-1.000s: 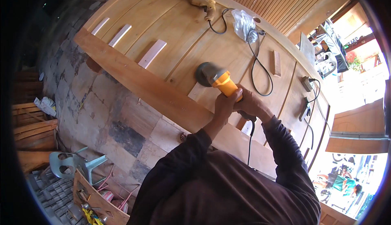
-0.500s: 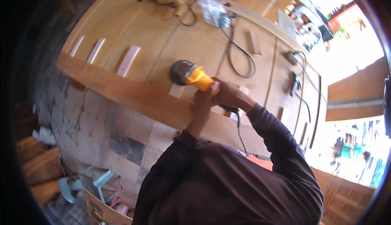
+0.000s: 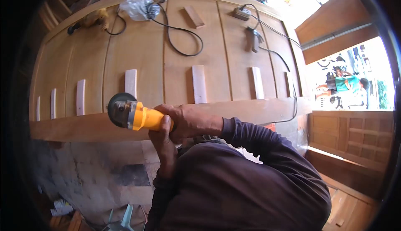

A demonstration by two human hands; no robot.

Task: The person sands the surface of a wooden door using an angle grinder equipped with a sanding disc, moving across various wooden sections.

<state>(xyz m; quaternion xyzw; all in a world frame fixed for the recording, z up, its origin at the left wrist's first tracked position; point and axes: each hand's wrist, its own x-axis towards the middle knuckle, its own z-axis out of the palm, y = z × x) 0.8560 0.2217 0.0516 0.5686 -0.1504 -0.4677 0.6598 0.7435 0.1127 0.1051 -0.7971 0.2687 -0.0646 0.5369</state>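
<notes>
A yellow angle grinder (image 3: 146,118) with a dark round disc (image 3: 121,107) is held by both my hands over the near edge of a large wooden panel (image 3: 142,34). My left hand (image 3: 165,147) grips the rear of its yellow body from below, thumb on top. Wrapped round the same end from the right is my right hand (image 3: 190,121). The disc lies just beside a pale wood strip (image 3: 130,82); whether it touches the panel I cannot tell. Further pale strips (image 3: 199,85) stand along the panel's near side.
At the panel's far side lie a yellow drill (image 3: 94,19), a clear plastic bag (image 3: 138,8), a looped black cable and a power socket (image 3: 242,13). A dark clamp-like tool (image 3: 254,39) lies right. A teal stool (image 3: 126,218) stands below; a person (image 3: 348,84) is outside.
The view has turned and shifted right along the panel. Both hands have kept their hold on the grinder, which has moved from over the panel's boards to its near edge, now pointing left.
</notes>
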